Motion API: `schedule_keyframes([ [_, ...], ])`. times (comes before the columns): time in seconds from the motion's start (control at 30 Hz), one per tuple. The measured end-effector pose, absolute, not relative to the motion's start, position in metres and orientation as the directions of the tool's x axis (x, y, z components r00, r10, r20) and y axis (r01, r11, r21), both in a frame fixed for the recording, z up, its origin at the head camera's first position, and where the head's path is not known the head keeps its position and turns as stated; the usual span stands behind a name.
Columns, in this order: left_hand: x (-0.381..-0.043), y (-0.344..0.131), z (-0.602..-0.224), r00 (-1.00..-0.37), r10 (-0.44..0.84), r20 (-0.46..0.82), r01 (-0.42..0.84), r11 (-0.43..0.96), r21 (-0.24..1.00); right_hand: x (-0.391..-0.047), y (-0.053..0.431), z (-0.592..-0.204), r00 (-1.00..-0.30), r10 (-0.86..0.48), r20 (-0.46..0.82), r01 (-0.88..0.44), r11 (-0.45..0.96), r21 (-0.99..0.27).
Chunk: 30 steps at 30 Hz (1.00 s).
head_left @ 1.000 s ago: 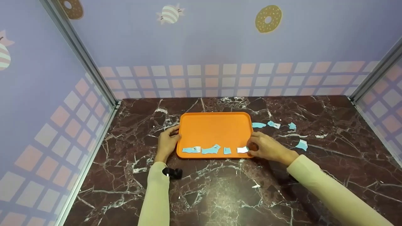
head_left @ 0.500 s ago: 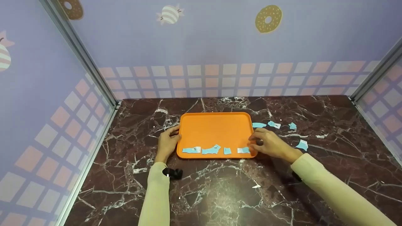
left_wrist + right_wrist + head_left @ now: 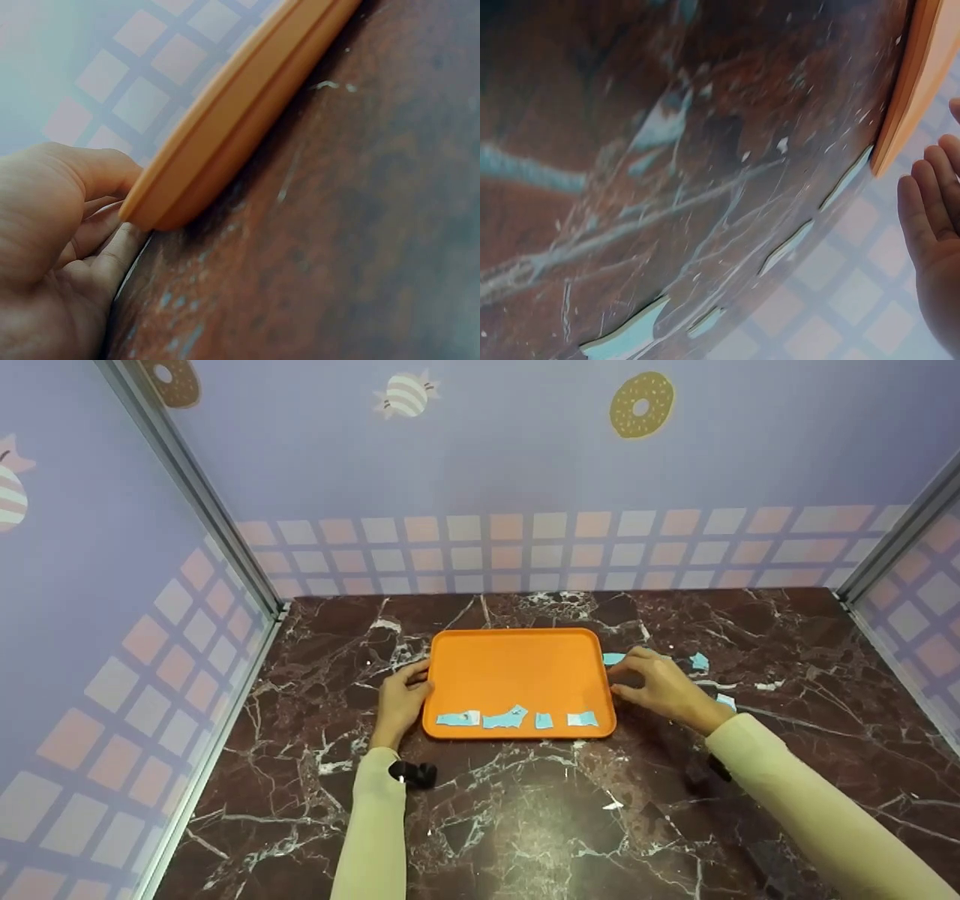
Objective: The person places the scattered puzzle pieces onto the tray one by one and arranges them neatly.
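Note:
An orange tray (image 3: 517,671) lies on the marble-patterned table. My left hand (image 3: 397,706) grips its left edge, thumb on the rim and fingers around and under it in the left wrist view. Several light-blue and white torn paper pieces lie in a row along its near side, the rightmost paper piece (image 3: 582,719) near the right corner. My right hand (image 3: 666,690) is above the tray's right edge, fingers relaxed, holding nothing. Beyond it, a blue paper piece (image 3: 613,658) lies against the tray's right side. One more piece there is mostly hidden by the hand.
Farther right on the table lie another blue paper piece (image 3: 699,661) and a partly covered paper piece (image 3: 726,701). Patterned walls (image 3: 480,472) enclose the table at the back and sides. A black strap (image 3: 412,774) is on the left wrist.
My right hand has let go of the rightmost paper piece on the tray and moved up and right, off toward the pieces beside the tray. The left hand has stayed put.

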State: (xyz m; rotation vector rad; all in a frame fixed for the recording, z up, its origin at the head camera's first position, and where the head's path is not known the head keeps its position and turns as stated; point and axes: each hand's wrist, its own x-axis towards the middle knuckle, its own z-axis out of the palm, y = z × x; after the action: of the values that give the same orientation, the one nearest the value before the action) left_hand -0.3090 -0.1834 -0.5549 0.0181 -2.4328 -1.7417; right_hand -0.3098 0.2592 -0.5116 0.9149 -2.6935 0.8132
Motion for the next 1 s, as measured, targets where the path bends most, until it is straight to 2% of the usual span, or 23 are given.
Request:
schedule_keyframes([
  [0.33,-0.310,-0.183,-0.555,-0.987,-0.100,0.129,0.089,0.334,0.938,-0.323,0.271,-0.513,-0.808,-0.467,0.359,-0.587,0.687,-0.427],
  [1.0,-0.310,-0.183,-0.557,-0.988,-0.104,0.114,0.078,0.301,0.950,-0.349,0.282,-0.513,-0.864,-0.448,0.229,-0.502,0.745,-0.439],
])
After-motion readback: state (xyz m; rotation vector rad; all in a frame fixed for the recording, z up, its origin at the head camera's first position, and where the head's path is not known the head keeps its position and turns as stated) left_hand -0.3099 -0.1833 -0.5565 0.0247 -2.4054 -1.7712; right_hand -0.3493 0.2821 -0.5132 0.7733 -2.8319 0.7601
